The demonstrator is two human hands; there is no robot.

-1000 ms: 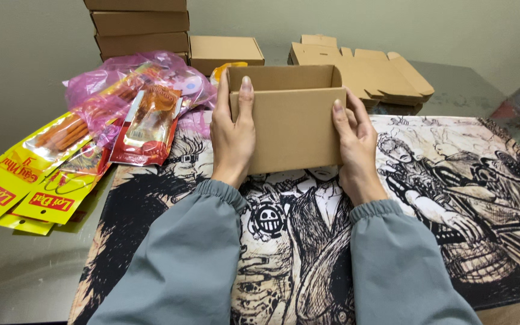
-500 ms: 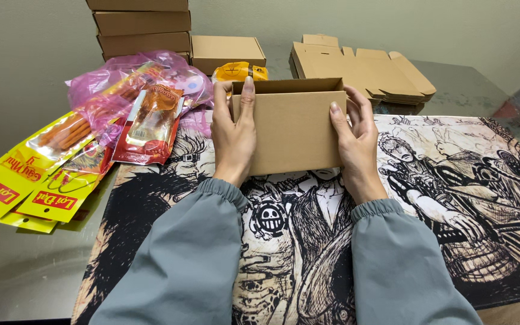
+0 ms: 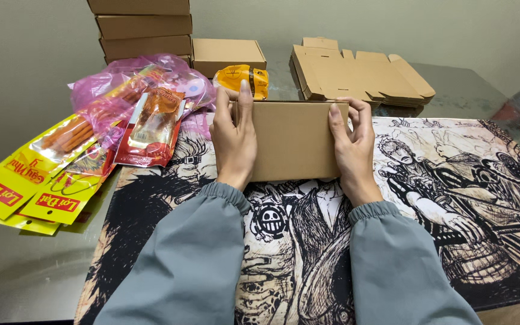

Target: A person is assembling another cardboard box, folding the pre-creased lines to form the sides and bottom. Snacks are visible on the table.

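Head view: left hand (image 3: 234, 139) and right hand (image 3: 350, 143) clasp brown box (image 3: 295, 140) from both sides, fingers up, thumbs on near face. Box closed, stands on printed mat (image 3: 428, 198) mid-table; contents hidden. Pink bag (image 3: 109, 90) left holds snack packets (image 3: 151, 123), partly veiled. Behind: box stack (image 3: 142, 27), top cut off; small closed box (image 3: 227, 55); flat cartons (image 3: 356, 75); orange packet (image 3: 242, 78), half hidden.
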